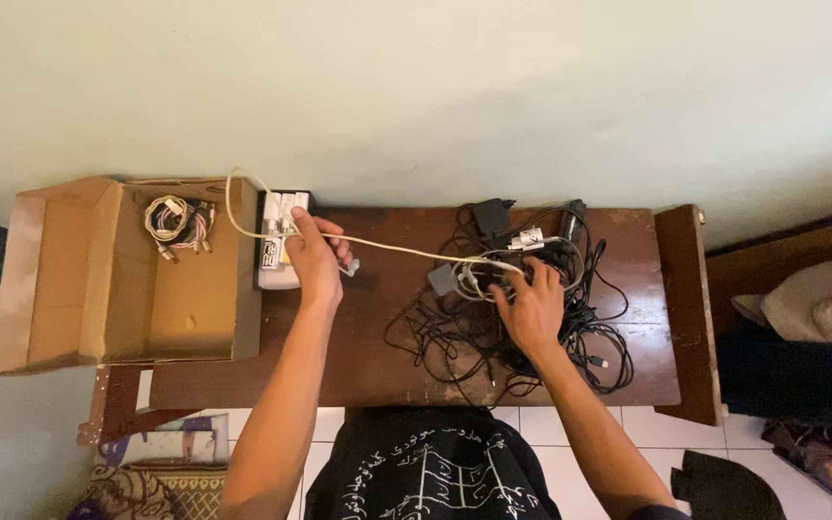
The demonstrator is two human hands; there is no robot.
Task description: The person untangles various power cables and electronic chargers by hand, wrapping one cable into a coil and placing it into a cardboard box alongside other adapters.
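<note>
My left hand point(316, 258) grips a white cable point(392, 248) near a white power strip point(279, 252) at the left of a dark wooden table point(377, 356). The cable loops up over the strip and runs right, taut, into a tangled pile of black and white cables and chargers point(512, 289). My right hand point(533, 306) rests on that pile, fingers spread and pressing into the wires near a grey adapter point(443, 279).
An open cardboard box point(117, 279) stands at the table's left end, with coiled cables point(177, 221) bundled inside at the back. A pale wall runs behind. Clothes point(820, 308) lie on furniture to the right; tiled floor shows below.
</note>
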